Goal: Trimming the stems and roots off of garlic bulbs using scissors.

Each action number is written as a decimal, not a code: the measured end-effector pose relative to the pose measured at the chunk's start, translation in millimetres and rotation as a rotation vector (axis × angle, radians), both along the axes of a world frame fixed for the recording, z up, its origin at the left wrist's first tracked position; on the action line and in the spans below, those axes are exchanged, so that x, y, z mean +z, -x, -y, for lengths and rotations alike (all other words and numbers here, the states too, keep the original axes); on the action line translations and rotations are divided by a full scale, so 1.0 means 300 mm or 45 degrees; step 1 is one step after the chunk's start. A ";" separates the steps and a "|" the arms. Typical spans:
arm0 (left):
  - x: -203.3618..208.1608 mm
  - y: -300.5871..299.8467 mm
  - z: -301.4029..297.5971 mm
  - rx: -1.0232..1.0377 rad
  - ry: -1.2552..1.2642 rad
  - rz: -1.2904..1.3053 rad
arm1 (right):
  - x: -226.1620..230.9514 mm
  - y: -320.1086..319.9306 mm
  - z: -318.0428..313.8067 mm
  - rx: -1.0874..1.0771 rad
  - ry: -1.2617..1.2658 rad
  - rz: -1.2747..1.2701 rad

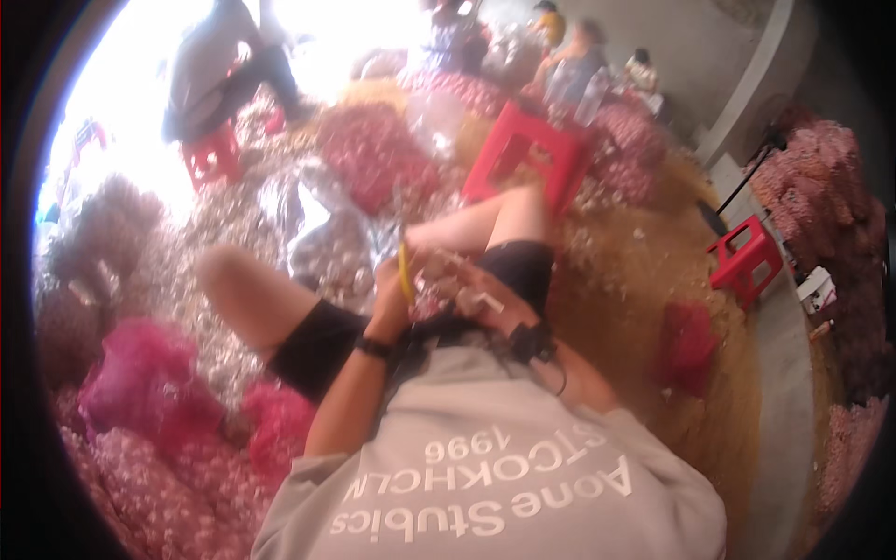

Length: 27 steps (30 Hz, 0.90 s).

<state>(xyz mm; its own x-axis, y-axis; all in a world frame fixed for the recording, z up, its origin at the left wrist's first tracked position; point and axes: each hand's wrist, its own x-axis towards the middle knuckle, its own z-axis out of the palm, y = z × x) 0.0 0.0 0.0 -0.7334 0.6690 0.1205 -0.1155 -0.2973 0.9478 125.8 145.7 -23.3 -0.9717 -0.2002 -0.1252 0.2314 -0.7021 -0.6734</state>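
Note:
My left hand (390,291), a black band on its wrist, is closed round a tool with a curved yellow handle (405,271). The tool points up and away from me; its working end is blurred, so its exact kind does not show. Just right of it, in front of my lap, my right hand (485,297) is curled round pale bulbs that look like garlic (439,280). A dark watch sits on that wrist. Between my knees lies shiny clear plastic (322,224), with more pale bulbs (341,271) by it.
Pink mesh sacks (149,383) stand at my left over heaped garlic (140,476). Ahead are a red mesh sack (369,154) and a red stool (527,159). Another red stool (747,259) stands right, near a grey kerb (784,411). Husks litter the floor. A person (219,70) sits far left.

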 end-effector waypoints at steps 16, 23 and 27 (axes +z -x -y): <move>-0.162 0.071 -0.042 -0.082 0.184 -0.403 | -0.061 -0.036 -0.036 -0.615 -0.136 0.043; -0.103 0.002 -0.030 -0.317 0.343 -0.457 | -0.015 -0.029 -0.026 -0.645 -0.179 0.035; -0.081 -0.009 -0.036 -0.365 0.349 -0.438 | -0.050 -0.026 -0.075 -0.741 -0.165 0.007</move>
